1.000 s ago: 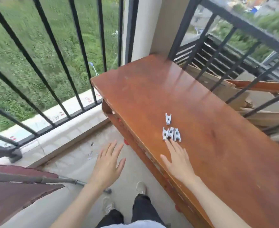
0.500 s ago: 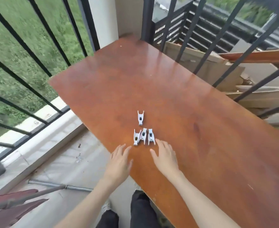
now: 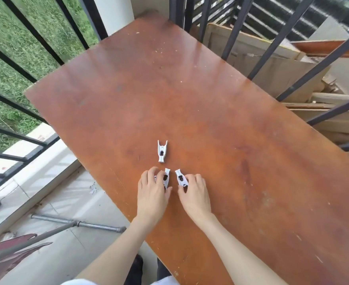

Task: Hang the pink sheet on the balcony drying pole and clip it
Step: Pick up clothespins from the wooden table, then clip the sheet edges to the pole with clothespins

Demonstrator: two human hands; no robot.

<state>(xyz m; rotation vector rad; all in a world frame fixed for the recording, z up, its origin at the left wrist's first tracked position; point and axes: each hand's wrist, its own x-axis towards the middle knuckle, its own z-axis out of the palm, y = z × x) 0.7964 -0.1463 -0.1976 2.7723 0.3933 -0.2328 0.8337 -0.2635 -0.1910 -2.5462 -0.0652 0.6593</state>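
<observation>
Several white clothes clips lie on a brown wooden table. My left hand curls its fingers round white clips near the table's front edge. My right hand pinches another white clip just to the right. A lone clip lies a little farther back, untouched. At the lower left corner a dark pink sheet hangs over a grey drying pole.
Black balcony railings run along the left and back, with grass beyond. A grey metal pipe lies on the tiled floor. Cardboard and wooden boards are stacked behind the right railing.
Both hands moved forward onto the table and closed on the three grouped clips. The camera tilted down and closer to the table.
</observation>
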